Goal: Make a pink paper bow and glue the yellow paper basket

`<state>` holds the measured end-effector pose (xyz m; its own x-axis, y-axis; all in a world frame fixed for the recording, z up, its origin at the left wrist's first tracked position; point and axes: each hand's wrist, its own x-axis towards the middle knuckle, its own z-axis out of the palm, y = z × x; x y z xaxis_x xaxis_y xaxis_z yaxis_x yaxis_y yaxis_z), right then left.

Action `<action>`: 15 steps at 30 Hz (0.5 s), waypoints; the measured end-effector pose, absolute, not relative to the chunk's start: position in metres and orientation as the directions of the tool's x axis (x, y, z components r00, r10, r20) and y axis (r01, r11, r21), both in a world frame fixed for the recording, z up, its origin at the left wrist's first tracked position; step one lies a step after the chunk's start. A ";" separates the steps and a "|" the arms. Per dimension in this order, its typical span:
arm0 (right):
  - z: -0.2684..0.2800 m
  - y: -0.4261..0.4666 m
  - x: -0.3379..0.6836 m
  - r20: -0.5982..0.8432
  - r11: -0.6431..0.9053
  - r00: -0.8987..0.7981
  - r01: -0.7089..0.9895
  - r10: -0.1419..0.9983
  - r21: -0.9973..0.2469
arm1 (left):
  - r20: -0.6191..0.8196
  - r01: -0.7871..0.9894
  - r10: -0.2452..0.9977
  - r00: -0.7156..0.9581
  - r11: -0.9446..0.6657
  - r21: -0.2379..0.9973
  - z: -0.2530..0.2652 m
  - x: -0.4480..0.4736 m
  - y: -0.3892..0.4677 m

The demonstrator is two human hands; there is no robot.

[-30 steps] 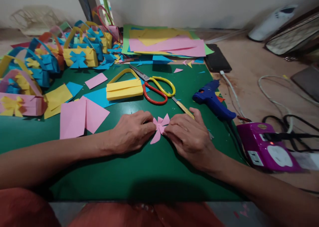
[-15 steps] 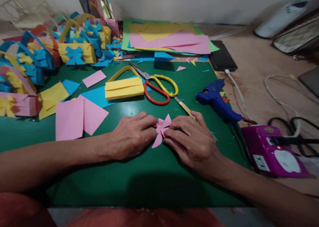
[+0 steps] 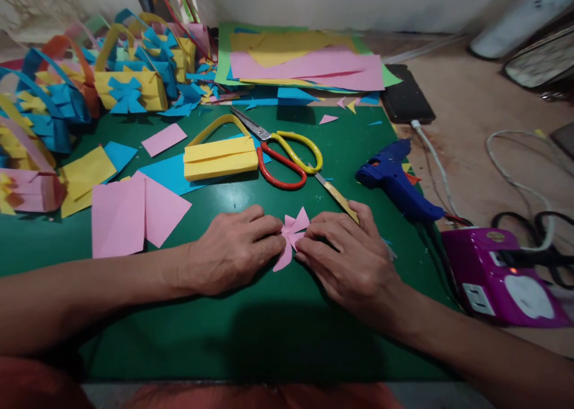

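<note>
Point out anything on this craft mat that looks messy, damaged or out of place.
Paper scraps litter the green mat near the paper stack. The glue gun lies on its side at the mat's edge. Nothing looks damaged.

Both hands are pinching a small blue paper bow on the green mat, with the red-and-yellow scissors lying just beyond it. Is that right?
Not quite: the small paper bow is pink, not blue, as the head view shows. The rest holds: the left hand and right hand pinch it from either side on the green mat, and the red-and-yellow scissors lie just beyond it.
</note>
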<state>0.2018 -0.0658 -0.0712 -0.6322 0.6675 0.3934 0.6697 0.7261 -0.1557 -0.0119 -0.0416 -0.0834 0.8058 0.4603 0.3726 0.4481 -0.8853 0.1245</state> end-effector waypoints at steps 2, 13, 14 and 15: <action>-0.071 -0.066 0.202 0.387 0.724 -0.633 0.672 0.671 -0.155 | 0.360 0.456 0.470 0.806 -0.880 0.129 -0.082 -0.011 -0.042; -0.072 -0.065 0.203 0.371 0.732 -0.651 0.669 0.662 -0.132 | 0.303 0.491 0.505 0.808 -0.862 0.126 -0.082 -0.010 -0.044; -0.072 -0.065 0.203 0.372 0.731 -0.650 0.670 0.662 -0.129 | 0.304 0.491 0.505 0.808 -0.862 0.126 -0.082 -0.010 -0.044; -0.073 -0.065 0.203 0.369 0.729 -0.650 0.673 0.664 -0.126 | 0.305 0.491 0.505 0.807 -0.862 0.126 -0.082 -0.010 -0.044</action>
